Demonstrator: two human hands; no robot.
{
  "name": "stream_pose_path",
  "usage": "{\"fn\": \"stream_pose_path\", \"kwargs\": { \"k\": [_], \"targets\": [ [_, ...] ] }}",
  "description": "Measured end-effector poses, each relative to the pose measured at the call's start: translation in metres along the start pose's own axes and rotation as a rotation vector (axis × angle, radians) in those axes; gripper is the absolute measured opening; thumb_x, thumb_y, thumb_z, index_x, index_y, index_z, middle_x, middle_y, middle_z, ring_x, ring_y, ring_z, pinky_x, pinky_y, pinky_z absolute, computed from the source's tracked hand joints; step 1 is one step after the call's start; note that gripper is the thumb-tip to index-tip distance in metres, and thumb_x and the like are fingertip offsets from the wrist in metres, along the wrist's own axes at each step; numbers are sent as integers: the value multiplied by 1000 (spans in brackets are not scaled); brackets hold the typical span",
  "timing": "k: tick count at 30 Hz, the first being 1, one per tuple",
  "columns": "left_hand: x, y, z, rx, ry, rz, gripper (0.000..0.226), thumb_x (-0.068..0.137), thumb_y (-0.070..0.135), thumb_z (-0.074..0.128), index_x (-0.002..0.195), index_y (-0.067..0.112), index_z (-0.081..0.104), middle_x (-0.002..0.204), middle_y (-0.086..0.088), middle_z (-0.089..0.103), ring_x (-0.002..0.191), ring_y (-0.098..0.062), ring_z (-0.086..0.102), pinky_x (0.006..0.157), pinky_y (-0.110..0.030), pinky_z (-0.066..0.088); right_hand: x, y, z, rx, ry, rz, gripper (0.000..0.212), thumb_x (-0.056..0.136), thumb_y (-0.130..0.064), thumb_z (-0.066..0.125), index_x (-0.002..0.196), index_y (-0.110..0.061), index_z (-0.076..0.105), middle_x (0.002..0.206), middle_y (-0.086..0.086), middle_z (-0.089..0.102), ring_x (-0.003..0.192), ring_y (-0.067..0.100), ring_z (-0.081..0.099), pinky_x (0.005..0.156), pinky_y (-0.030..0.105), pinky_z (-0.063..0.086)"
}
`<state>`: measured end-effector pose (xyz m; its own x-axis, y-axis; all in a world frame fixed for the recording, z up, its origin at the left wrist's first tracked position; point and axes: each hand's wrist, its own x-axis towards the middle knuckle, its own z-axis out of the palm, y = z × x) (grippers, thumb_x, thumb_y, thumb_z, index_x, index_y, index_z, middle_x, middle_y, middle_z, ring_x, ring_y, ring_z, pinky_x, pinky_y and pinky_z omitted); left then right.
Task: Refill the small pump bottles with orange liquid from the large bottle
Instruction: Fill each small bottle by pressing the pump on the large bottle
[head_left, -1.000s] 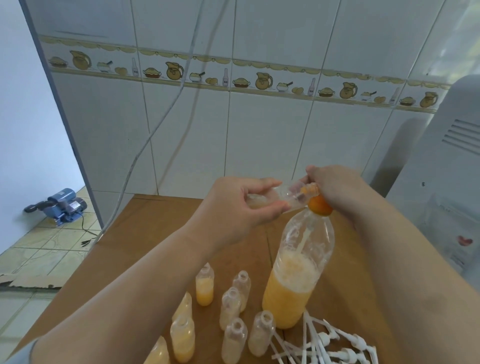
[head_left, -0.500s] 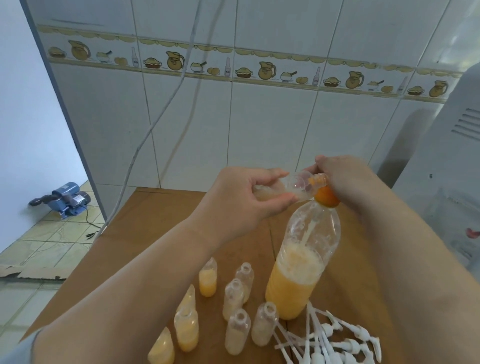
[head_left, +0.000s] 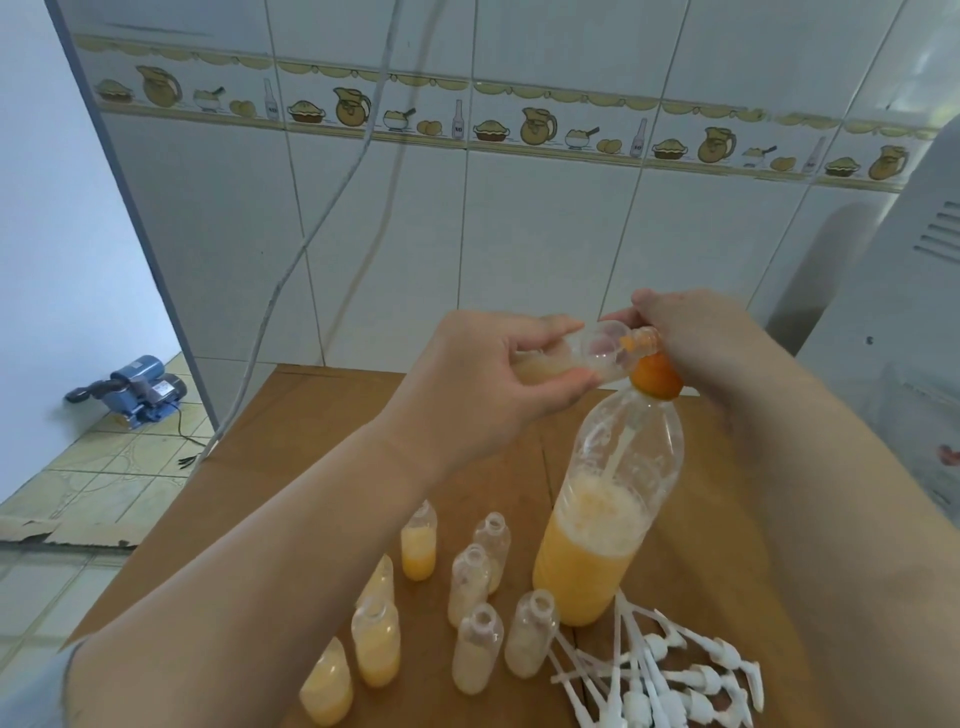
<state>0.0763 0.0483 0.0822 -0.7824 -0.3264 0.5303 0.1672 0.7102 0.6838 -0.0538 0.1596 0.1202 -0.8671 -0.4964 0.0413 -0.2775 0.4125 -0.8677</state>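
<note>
**Refill partly done: one small bottle tipped at the big bottle's neck**

White tiled walls with a jug-and-pie border back a brown wooden bench (head_left: 322, 415) where the work is set out.

Left hand (head_left: 483, 384) is curled round a small clear bottle (head_left: 587, 353), held on its side with its mouth at 3 o'clock, meeting the orange funnel-like cap (head_left: 655, 376) on the large bottle (head_left: 608, 509). Right hand (head_left: 691, 338) is closed on the neck area just behind that cap; exactly what its fingers pinch is hidden. The two hands sit close together, nearly touching over the neck. A thin pale stream runs down inside the large bottle, so liquid seems to be passing into it, though which way the transfer is meant I cannot say for sure.

The large bottle stands upright, roughly half full of foamy orange liquid.

At 7 o'clock from it stand the other small bottles, all uncapped: four hold orange liquid, (head_left: 418, 545), (head_left: 376, 647), (head_left: 326, 686) and one partly hidden (head_left: 382, 579); four look nearly empty, with only a pale residue, (head_left: 492, 545), (head_left: 469, 582), (head_left: 477, 649), (head_left: 530, 634).

White pump heads (head_left: 670, 675) lie heaped at 5 o'clock of the large bottle, none fitted.

My judgement: about half the bottles are filled; the rest need filling and every pump must go on.
</note>
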Motion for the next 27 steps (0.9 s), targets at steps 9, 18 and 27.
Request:
{"fn": "stream_pose_path", "kwargs": {
  "k": [9,18,27],
  "targets": [
    [-2,-1,0,-17,-7,-11,43,77,33,73,117,19,66,104,15,68,89,16,58,79,-2,42,0,2,1,-24,-12,-19,35,100,-25,39,81,-15,66,71,-4,62,49,4,57,39,5,40],
    [0,7,-7,-3,-1,25,46,76,35,73,120,23,64,95,27,63,91,14,59,81,-4,44,-2,-3,-7,-63,-4,-24,38,102,-29,33,93,-15,67,56,-15,57,34,-12,49,36,4,35],
    [4,-3,0,-34,-46,-53,47,75,34,74,118,21,65,102,16,66,89,16,59,82,-4,44,-10,-6,0,224,66,117,33,102,-12,31,113,-3,61,104,4,65,67,11,56,61,10,44]
  ]
}}
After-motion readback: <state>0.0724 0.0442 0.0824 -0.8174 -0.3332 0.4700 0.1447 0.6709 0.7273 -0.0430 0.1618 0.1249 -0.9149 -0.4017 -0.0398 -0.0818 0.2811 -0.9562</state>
